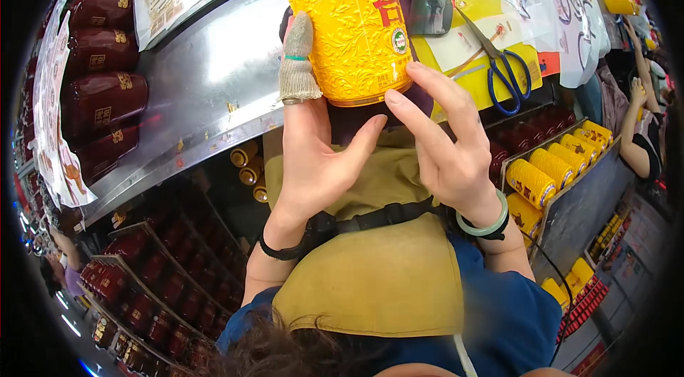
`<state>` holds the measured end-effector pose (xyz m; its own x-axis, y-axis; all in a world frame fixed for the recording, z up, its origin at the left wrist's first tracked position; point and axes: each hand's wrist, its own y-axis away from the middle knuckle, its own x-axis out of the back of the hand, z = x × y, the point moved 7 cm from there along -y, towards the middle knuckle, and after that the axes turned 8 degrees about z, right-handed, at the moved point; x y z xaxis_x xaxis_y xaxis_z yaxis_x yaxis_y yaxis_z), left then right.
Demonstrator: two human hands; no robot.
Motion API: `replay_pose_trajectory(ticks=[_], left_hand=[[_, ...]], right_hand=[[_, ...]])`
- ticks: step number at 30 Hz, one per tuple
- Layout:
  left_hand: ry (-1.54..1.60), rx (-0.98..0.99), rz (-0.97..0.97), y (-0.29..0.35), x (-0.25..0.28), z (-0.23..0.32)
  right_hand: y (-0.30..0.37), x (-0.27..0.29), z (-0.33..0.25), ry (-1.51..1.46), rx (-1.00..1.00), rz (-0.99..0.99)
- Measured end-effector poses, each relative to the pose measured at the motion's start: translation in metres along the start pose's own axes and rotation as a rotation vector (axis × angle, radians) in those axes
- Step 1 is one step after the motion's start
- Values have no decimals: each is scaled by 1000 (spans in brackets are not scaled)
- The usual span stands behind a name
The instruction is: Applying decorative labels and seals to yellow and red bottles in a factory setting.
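Observation:
A yellow jar (342, 28) with raised floral relief and red characters lies tilted over a dark cloth (420, 103) at the bench edge. My left hand (313, 142) steadies its left side. A grey knitted cover (298, 67) wraps a finger of that hand along the jar, and the thumb stands away from it. With fingers stretched out and apart, my right hand (452, 135) touches the jar's lower right edge at a fingertip. Beyond it lie a dark glossy flat piece (431, 10) and blue-handled scissors (507, 81).
Dark red jars (107, 99) line the metal bench (206, 85) at left. A yellow sheet (470, 67) holds papers and clear plastic pieces. Several yellow jars (531, 181) fill a rack at right. Racks of dark red jars (149, 277) stand lower left. Another person's arm (634, 113) shows far right.

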<state>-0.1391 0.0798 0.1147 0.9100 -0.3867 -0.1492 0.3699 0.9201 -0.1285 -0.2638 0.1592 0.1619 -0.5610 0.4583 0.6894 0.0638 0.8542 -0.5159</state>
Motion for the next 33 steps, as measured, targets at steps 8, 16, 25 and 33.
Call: replay_pose_trajectory(ticks=[8,16,25,33], left_hand=[[11,-17,16,1,1,-2],[-16,-41,-4,0,2,1],[96,31,-15,2,8,-2],[144,62,17,2,9,3]], right_hand=[[2,-4,-3,94,88,16],[3,-7,-10,195,159,4],[0,-10,-24,429,204,-25],[8,-10,-5,168,73,-57]])
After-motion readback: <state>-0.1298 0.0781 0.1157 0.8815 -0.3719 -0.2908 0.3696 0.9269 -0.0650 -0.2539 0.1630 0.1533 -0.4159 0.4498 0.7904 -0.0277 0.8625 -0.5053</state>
